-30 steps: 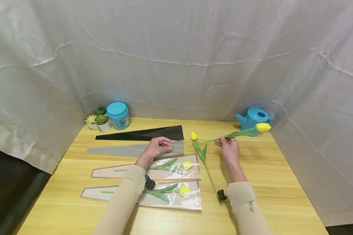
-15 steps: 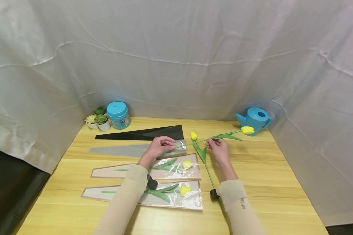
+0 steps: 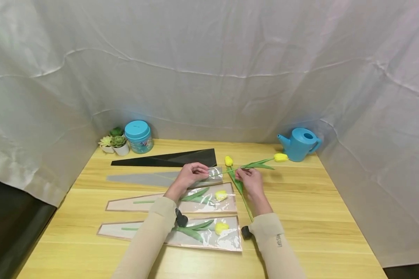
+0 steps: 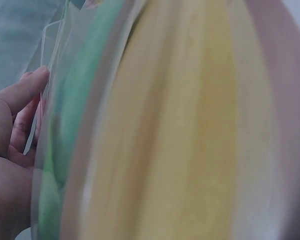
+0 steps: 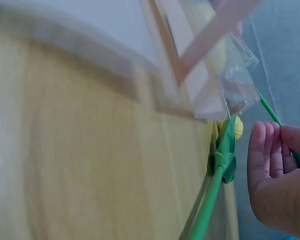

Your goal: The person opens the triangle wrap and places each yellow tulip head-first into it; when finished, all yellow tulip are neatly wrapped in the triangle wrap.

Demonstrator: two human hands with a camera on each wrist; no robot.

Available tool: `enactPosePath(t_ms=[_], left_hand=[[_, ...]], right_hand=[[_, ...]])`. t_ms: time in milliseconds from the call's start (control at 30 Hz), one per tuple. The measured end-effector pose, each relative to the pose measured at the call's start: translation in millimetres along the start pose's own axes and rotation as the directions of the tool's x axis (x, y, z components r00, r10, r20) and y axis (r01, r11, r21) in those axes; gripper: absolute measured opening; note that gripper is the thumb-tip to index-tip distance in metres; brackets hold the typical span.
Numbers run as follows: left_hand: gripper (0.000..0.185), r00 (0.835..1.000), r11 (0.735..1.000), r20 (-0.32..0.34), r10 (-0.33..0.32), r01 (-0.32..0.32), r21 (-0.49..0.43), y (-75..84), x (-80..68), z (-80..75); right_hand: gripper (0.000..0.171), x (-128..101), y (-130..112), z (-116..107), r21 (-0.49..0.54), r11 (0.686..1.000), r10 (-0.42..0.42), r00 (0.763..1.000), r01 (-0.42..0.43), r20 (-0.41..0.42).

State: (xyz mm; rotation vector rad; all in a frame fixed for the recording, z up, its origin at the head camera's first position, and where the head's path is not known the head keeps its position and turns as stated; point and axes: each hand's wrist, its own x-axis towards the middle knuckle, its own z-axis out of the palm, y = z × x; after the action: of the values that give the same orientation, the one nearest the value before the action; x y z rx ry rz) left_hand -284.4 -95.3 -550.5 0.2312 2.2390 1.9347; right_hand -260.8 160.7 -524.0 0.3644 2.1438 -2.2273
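My left hand [image 3: 190, 178] pinches the wide clear end of a grey flower sleeve [image 3: 136, 178], a little above the table. In the left wrist view, thumb and fingers of the left hand [image 4: 15, 115] hold its clear film. My right hand [image 3: 251, 182] pinches the green stem of a yellow tulip [image 3: 281, 157], its bloom pointing right. That stem's lower end reaches into the mouth of the grey sleeve; its tip is hard to make out. Below the right hand a second tulip [image 3: 228, 161] lies on the table, its stem partly hidden by the right wrist.
Two pink-edged sleeves, an upper one [image 3: 120, 205] and a lower one [image 3: 106, 229], each with a tulip inside, lie nearer me. Behind lies a black sleeve [image 3: 195, 157]. At the back stand potted succulents [image 3: 118, 142], a blue-lidded jar [image 3: 138, 135] and a blue watering can [image 3: 300, 144].
My right hand has moved left with the tulip, bringing its stem end from outside into the grey sleeve's mouth. The left hand keeps hold of the sleeve, which has shifted slightly right.
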Motion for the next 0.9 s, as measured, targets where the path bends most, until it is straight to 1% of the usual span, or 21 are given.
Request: enactPosePath(t_ms=[233,333,600,767,900], left_hand=[[0.028,1.000,1.000,-0.011,0.008,-0.008,0.006,0.7,1.3,4.0],[0.028,1.000,1.000,-0.012,0.007,-0.007,-0.007,0.8,2.8,6.0],[0.028,1.000,0.999,-0.002,0.003,-0.003,-0.036,3.0,3.1,10.9],[0.029,1.000,1.000,-0.005,0.013,-0.013,-0.006,4.8,3.2,15.7],[0.027,1.000,1.000,-0.016,0.009,-0.009,0.018,5.8,3.8,18.9]], right_hand=[[0.029,0,1,7,-0.005,1.000,0.013,1.000,-0.013,0.006],[0.030,1,1,10,-0.016,1.000,0.018,1.000,-0.018,0.007],[0.027,3,4,16,-0.047,0.999,0.017,1.000,-0.017,0.020],[0.027,3,5,19,-0.033,0.999,0.024,0.999,-0.023,0.022],[0.026,3,5,20,-0.051,0.998,0.043,0.999,-0.042,0.016]])
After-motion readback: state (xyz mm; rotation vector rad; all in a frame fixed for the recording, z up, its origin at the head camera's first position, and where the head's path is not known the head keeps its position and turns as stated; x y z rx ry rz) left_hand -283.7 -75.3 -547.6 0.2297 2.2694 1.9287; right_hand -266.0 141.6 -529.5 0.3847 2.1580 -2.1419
